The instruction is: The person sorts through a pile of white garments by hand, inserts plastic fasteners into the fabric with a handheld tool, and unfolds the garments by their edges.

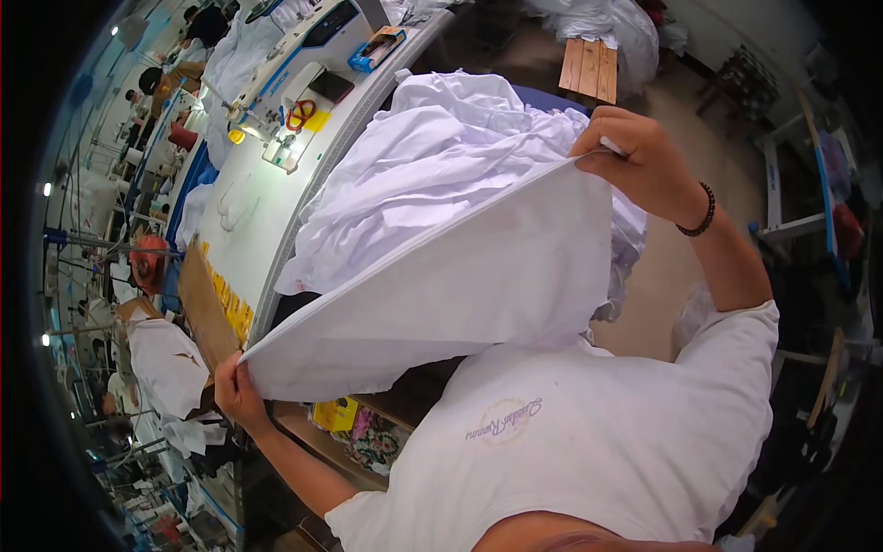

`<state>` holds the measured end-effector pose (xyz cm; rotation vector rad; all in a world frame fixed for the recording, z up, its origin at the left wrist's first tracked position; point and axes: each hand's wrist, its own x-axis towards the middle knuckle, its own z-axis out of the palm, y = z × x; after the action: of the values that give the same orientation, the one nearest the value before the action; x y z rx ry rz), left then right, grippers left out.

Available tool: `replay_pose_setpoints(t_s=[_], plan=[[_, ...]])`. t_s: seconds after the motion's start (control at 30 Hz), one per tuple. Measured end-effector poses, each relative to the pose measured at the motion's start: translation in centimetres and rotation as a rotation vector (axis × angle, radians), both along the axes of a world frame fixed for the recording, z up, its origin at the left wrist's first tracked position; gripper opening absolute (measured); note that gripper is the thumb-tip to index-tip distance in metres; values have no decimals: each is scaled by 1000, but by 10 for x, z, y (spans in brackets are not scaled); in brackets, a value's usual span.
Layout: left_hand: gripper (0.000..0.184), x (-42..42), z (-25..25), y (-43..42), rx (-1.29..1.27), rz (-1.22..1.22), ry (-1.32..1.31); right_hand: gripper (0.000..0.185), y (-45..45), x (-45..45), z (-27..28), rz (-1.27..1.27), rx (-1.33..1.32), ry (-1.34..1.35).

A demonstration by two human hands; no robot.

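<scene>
A white fabric piece [460, 285] is stretched taut in front of my chest, its straight, hem-like edge running between my hands. My left hand [239, 394] is closed on the lower left corner, thumb on the edge. At the upper right, my right hand [639, 158], with a dark beaded bracelet [701, 212] on the wrist, pinches the other end. A small white tip sticks out between its fingers; what it is I cannot tell. Behind the stretched fabric lies a large heap of white cloth [441, 138], partly covered by it.
Left of the heap, a sewing machine [294, 60] stands on a white table [244, 207]. Red-handled scissors [300, 114], a dark phone [331, 86] and a small blue box [377, 49] lie there. A wooden bench [589, 72] is at the back; other people work far left.
</scene>
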<state>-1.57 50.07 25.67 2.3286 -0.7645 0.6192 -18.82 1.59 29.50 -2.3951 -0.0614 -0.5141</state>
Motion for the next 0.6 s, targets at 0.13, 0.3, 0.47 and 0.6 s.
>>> replay_pose_setpoints(t_s=[0.13, 0.3, 0.47, 0.6], plan=[[6, -1, -1, 3, -35, 38, 102, 6, 0, 6, 15, 54, 76, -56], [11, -16, -22, 16, 71, 267, 378, 7, 16, 35, 49, 157, -40, -153], [9, -101, -58, 61, -978, 412, 790, 8, 54, 97, 35, 446, 77, -126], [8, -238, 6, 117, -471, 827, 429, 10, 84, 120, 9, 807, 314, -88]])
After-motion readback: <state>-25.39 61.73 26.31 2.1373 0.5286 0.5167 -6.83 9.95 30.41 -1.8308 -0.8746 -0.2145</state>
